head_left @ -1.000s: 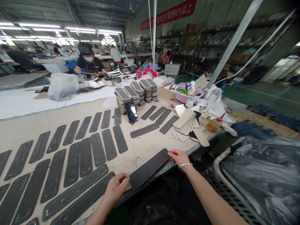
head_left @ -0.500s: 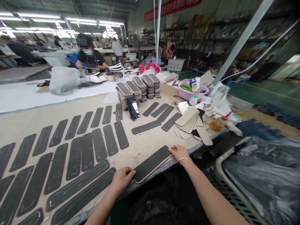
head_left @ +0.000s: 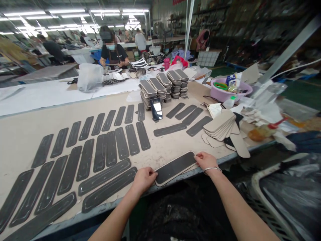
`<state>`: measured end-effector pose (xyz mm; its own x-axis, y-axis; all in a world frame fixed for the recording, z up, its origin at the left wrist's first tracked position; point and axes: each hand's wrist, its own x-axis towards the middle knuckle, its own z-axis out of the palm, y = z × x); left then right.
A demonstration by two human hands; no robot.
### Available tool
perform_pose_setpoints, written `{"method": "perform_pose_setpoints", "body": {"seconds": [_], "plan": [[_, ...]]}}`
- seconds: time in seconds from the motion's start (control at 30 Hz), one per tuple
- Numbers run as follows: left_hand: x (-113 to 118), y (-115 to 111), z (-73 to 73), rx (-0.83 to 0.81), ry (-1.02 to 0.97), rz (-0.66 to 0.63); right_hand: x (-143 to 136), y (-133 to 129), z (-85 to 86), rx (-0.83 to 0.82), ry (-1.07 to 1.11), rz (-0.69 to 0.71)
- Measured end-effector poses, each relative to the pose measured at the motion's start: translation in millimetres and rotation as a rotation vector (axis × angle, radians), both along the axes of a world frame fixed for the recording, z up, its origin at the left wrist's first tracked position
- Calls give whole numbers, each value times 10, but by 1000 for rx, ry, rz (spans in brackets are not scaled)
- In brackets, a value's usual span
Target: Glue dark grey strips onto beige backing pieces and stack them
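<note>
Between my hands, at the table's front edge, lies a long dark grey panel with rounded corners (head_left: 175, 168), on a slightly larger beige piece that shows as a pale rim. My left hand (head_left: 144, 179) pinches its near left end between thumb and fingers. At the far right end, my right hand (head_left: 206, 161), with a bracelet at the wrist, pinches the corner. Another beige edge shows beneath the panel's right side. Left of my left hand lie rows of dark strips with shiny wet-looking outlines (head_left: 110, 190).
Stacks of finished-looking panels (head_left: 164, 83) stand at the back, a phone (head_left: 156, 108) leaning there. Fanned beige pieces (head_left: 220, 125), a purple basin (head_left: 218, 93) and a bottle of amber liquid (head_left: 258, 134) are on the right. A plastic crate (head_left: 255, 187) stands beside the table. A co-worker (head_left: 114, 53) works opposite.
The camera view has turned left, so the scene sits farther right. Both hands keep their pinch on the panel's ends, which stays at the table edge.
</note>
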<state>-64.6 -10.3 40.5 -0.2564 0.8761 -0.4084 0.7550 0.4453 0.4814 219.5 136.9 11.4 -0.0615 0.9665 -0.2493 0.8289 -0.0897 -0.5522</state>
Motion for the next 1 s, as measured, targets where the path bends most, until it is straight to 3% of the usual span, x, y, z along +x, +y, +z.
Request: {"method": "perform_pose_setpoints", "body": {"seconds": [0.37,1.0], "plan": [[-16,25,-46,-16,6,-15,-32,-46,34,17,52,-47],[53,-27,-4,16,91,-29,12,-48,-71,80,-2,-6]]}}
